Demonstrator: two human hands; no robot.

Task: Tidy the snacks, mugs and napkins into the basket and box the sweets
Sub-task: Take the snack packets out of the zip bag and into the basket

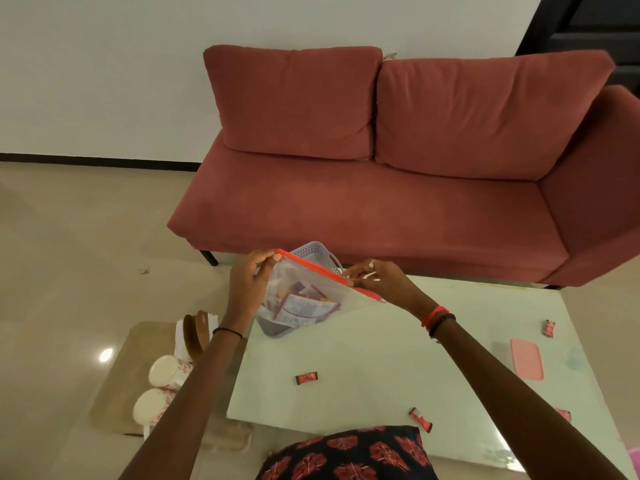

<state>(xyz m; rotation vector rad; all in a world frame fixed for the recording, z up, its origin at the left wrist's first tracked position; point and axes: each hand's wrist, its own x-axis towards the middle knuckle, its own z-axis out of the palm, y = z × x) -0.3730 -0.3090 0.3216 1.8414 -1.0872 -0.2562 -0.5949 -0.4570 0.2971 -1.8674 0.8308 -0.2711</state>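
A clear zip bag [311, 292] with a red seal strip holds several snack packets and hangs over the table's far left corner. My left hand [249, 285] pinches the strip's left end. My right hand [377, 278] pinches the strip further right. Behind the bag stands a pale lavender perforated basket [313, 252], mostly hidden by it. Red wrapped sweets lie on the table: one near the middle [307, 378], one at the front [420, 419], one at the far right [549, 328], one by my right forearm [563, 414]. A pink lidded box [527, 358] lies at the right.
The pale glass table [381, 358] fills the foreground. On a lower brown surface at the left lie two floral mugs [166, 372] [150, 407] on their sides and a wooden napkin holder [195, 332] with white napkins. A red sofa [381, 202] stands behind the table.
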